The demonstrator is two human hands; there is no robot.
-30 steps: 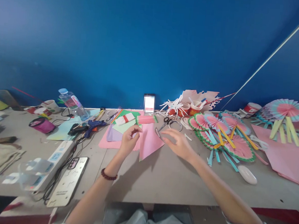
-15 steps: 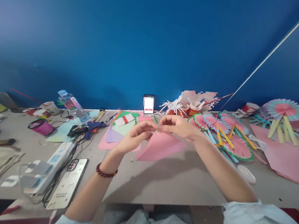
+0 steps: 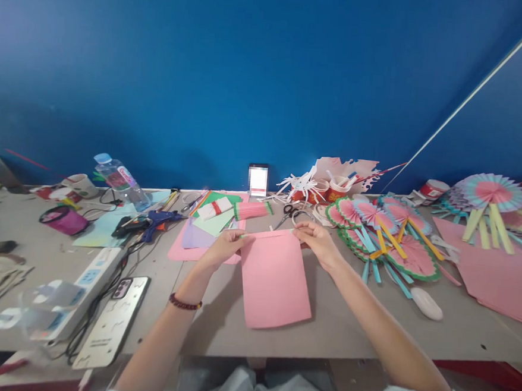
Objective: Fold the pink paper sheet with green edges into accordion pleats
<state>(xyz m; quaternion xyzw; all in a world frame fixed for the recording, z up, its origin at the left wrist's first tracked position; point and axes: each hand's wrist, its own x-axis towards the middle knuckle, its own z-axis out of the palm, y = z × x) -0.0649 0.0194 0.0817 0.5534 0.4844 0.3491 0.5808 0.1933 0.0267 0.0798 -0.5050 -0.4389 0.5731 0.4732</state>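
From my remote seat, my left hand (image 3: 225,245) and right hand (image 3: 319,242) pinch a pink rectangular paper sheet (image 3: 276,283) by its upper corners over the grey tabletop (image 3: 341,329); uneven pulling could, I judge, crease it.

Scissors (image 3: 280,222) behind paper (image 3: 275,284), power strip (image 3: 89,277) left

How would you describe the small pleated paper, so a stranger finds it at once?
Find the small lit screen at the foot of the blue wall. Just in front of it lies the pleated paper, right of a white packet. Unlike the flat sheets nearby, it is ridged and pink, with green ends.
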